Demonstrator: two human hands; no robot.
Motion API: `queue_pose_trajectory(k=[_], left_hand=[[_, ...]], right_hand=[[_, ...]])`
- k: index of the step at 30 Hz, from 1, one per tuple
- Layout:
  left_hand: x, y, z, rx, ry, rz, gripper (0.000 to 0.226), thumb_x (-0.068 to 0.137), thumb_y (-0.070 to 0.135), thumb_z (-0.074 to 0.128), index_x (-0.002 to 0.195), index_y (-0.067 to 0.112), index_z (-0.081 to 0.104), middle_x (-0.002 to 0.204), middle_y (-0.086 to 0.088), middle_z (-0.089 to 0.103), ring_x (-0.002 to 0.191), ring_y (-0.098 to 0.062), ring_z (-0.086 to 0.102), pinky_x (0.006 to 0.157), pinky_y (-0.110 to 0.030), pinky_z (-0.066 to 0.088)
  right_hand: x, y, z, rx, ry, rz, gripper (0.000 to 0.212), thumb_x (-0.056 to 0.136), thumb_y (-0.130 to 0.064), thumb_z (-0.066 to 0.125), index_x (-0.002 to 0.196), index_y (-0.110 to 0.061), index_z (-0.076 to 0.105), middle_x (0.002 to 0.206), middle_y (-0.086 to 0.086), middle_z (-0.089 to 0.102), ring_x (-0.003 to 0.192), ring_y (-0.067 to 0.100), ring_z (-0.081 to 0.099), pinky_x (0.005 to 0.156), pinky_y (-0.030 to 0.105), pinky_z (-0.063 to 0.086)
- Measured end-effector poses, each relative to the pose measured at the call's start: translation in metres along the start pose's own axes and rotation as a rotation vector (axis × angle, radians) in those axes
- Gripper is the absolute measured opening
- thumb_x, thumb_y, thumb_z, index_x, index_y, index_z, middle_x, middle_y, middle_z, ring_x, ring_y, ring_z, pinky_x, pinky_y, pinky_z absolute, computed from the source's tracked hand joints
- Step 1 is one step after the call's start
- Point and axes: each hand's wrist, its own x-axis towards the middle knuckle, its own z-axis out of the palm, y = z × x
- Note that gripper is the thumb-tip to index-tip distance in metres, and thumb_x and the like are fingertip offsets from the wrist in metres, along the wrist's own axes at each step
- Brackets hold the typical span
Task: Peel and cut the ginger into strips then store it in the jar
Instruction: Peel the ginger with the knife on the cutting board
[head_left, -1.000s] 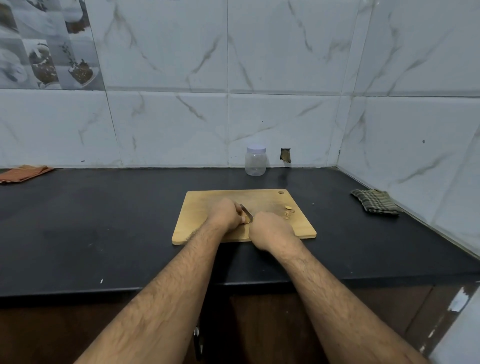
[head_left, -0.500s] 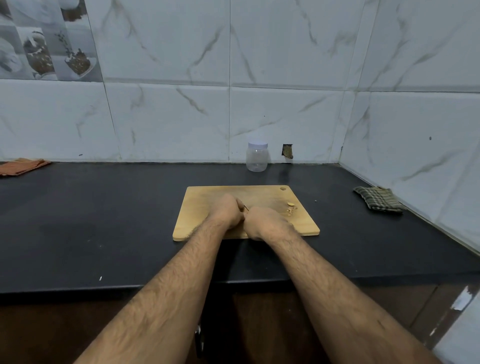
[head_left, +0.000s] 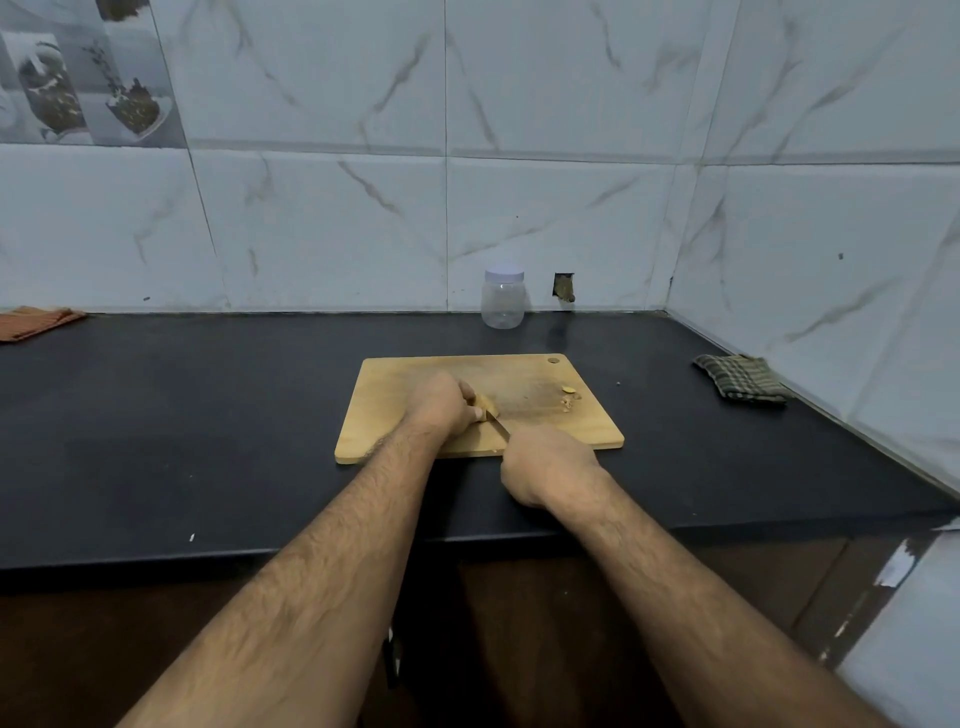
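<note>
A wooden cutting board (head_left: 395, 410) lies on the black counter. My left hand (head_left: 441, 402) holds a pale piece of ginger (head_left: 487, 405) down on the board's middle. My right hand (head_left: 545, 462) grips a knife (head_left: 500, 426) at the board's near edge; the handle is hidden in my fist and the thin blade points up-left to the ginger. A few small ginger bits (head_left: 569, 397) lie on the board's right side. A clear plastic jar (head_left: 502, 299) with a white lid stands shut against the back wall.
A green checked cloth (head_left: 740, 376) lies at the right by the side wall. An orange cloth (head_left: 34, 322) sits at the far left of the counter (head_left: 208, 415). Tiled walls close the back and right; the counter's front edge runs below my forearms.
My right hand has drawn back toward me and to the right, off the board's near edge, baring the knife blade and the ginger. My left hand stayed on the ginger.
</note>
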Motion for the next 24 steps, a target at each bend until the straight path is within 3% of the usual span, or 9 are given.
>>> queue_pose_trajectory(k=[5,11,13,16,18,21,24], left_hand=[[-0.001,0.0,-0.002,-0.007,-0.029,-0.004,0.029,0.09,0.027,0.072,0.118,0.02,0.072,0.115,0.002,0.069,0.11,-0.017,0.06,0.085,-0.025,0.045],[-0.003,0.0,-0.004,0.025,-0.055,0.027,0.009,0.09,0.029,0.072,0.089,0.02,0.074,0.078,0.005,0.06,0.084,-0.015,0.053,0.067,-0.025,0.037],[-0.004,0.001,-0.005,0.027,-0.069,0.029,0.012,0.09,0.029,0.072,0.088,0.017,0.073,0.083,0.0,0.066,0.089,-0.022,0.059,0.068,-0.026,0.039],[-0.005,0.001,-0.004,0.016,-0.052,0.026,0.025,0.091,0.029,0.071,0.106,0.009,0.073,0.11,-0.01,0.07,0.109,-0.027,0.062,0.078,-0.029,0.044],[-0.006,0.0,-0.003,0.017,-0.045,0.035,0.025,0.091,0.029,0.071,0.107,0.01,0.073,0.11,-0.009,0.071,0.108,-0.026,0.062,0.077,-0.028,0.042],[-0.008,0.0,-0.004,0.014,-0.046,0.042,0.017,0.091,0.028,0.071,0.098,0.014,0.074,0.103,-0.006,0.072,0.093,-0.02,0.06,0.072,-0.025,0.039],[-0.009,0.0,-0.005,0.019,-0.041,0.048,0.017,0.091,0.028,0.07,0.096,0.013,0.074,0.101,-0.007,0.072,0.099,-0.024,0.063,0.068,-0.025,0.036]], right_hand=[[-0.003,0.005,0.002,0.052,0.003,0.058,0.021,0.096,-0.014,0.049,0.113,-0.014,0.062,0.099,0.002,0.058,0.086,0.022,0.053,0.072,0.034,0.044],[0.01,0.002,-0.004,0.069,0.031,0.063,0.028,0.095,-0.011,0.046,0.118,-0.01,0.063,0.116,0.007,0.065,0.089,0.025,0.055,0.074,0.034,0.047],[0.015,0.003,-0.009,0.066,0.029,0.071,0.029,0.094,-0.009,0.046,0.118,-0.009,0.064,0.115,0.007,0.065,0.086,0.025,0.054,0.072,0.034,0.046],[0.019,0.003,-0.012,0.058,0.035,0.073,0.03,0.094,-0.008,0.047,0.119,-0.009,0.064,0.106,0.006,0.063,0.085,0.024,0.054,0.071,0.034,0.046],[0.02,0.001,-0.01,0.065,0.045,0.069,0.029,0.095,-0.008,0.047,0.119,-0.01,0.063,0.102,0.005,0.06,0.085,0.024,0.053,0.072,0.034,0.046],[0.022,-0.001,-0.008,0.084,0.053,0.068,0.029,0.095,-0.01,0.046,0.119,-0.01,0.063,0.112,0.006,0.064,0.087,0.024,0.053,0.074,0.034,0.045],[0.023,-0.001,-0.01,0.094,0.044,0.086,0.031,0.094,-0.008,0.047,0.12,-0.009,0.063,0.113,0.007,0.064,0.087,0.024,0.052,0.073,0.033,0.045]])
